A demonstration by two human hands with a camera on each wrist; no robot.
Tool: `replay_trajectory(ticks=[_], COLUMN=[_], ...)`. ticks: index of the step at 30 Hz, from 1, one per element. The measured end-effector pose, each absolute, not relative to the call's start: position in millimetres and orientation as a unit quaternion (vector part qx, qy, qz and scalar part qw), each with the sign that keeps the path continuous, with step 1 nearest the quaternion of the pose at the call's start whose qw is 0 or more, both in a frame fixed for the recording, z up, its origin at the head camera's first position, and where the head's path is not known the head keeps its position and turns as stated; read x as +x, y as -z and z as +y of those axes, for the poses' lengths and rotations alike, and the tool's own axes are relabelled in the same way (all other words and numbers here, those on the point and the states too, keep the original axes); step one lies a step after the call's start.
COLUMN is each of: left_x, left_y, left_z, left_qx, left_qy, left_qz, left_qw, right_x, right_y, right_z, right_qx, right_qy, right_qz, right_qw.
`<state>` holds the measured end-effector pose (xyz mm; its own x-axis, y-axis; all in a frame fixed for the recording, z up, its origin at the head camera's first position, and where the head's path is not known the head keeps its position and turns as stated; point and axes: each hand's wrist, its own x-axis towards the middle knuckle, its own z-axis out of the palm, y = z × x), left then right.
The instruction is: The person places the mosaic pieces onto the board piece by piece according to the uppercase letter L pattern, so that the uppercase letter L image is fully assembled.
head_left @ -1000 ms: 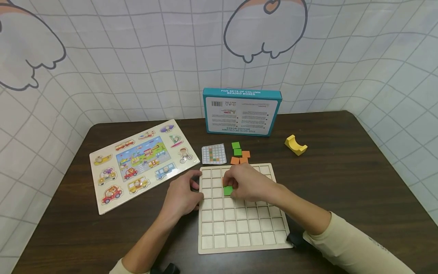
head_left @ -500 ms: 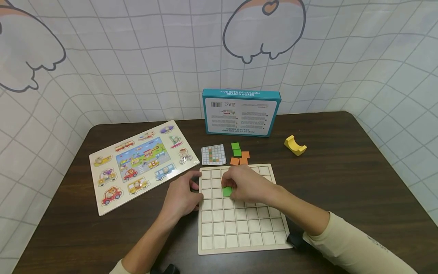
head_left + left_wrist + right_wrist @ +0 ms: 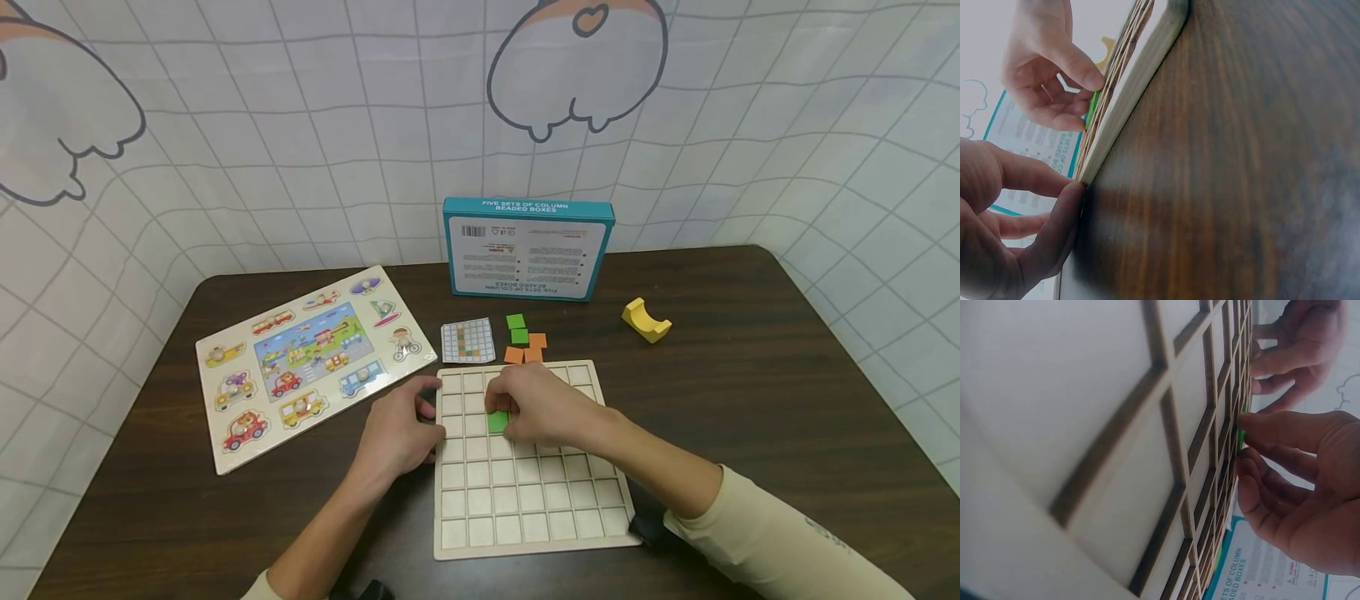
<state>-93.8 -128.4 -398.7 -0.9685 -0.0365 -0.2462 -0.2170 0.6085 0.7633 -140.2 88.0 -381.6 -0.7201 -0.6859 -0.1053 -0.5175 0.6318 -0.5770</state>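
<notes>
My right hand (image 3: 547, 406) is over the upper part of a pale wooden grid board (image 3: 528, 525). Its thumb and curled fingers pinch a green square tile (image 3: 497, 422), which lies in a cell in the third column from the left. In the right wrist view, only a thin strip of that tile shows at the fingertips (image 3: 1249, 422). My left hand (image 3: 401, 429) rests its thumb and index finger against the board's left edge, apart from each other in the head view. Cells beneath my right hand are hidden.
Behind the board lie a small pattern card (image 3: 468, 341), green tiles (image 3: 516, 322) and orange tiles (image 3: 533, 355). A teal box (image 3: 528, 250) stands at the back. A picture puzzle board (image 3: 315, 367) lies left, a yellow curved block (image 3: 647, 321) right.
Both hands keep nearly the same place on the board, the right one still at the green tile. The whole head view has shifted slightly downward.
</notes>
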Motion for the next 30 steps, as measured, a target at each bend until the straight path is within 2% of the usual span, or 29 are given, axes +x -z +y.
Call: replay_trajectory(ticks=[30], left_x=[-93.9], left_y=[399.2], left_z=[-128.0], left_qx=[-0.072], left_qy=[-0.431], left_qz=[0.894], left_qw=[0.101], right_x=[-142.5], right_y=[377.5], right_z=[91.7], right_qx=[-0.338], right_qy=[0.269], right_qz=[0.887], right_qw=[0.162])
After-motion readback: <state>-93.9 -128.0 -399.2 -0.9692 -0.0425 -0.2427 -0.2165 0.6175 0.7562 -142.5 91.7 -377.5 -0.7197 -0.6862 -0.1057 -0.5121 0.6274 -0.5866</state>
